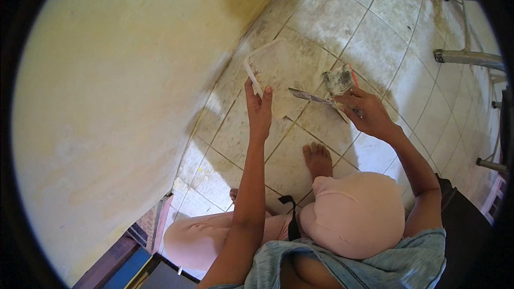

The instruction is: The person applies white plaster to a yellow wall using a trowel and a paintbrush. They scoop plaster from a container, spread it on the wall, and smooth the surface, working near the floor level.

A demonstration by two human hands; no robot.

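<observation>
My left hand grips the edge of a translucent plastic container with a pale rim, thumb on the near side. Whitish smears mark the container, which is tilted above the floor tiles. In my right hand is a knife, its dirty blade pointing left toward the container. Just beyond those fingers is a grey, dust-caked block-like thing with an orange-red edge. Whether the right hand also touches it I cannot tell. Blade and container are apart.
A yellowish wall rises along the left. The tiled floor is stained with white and brown dust. Metal furniture legs stand at the right. My bare foot rests below the hands. Framed or boxed items lean at the lower left.
</observation>
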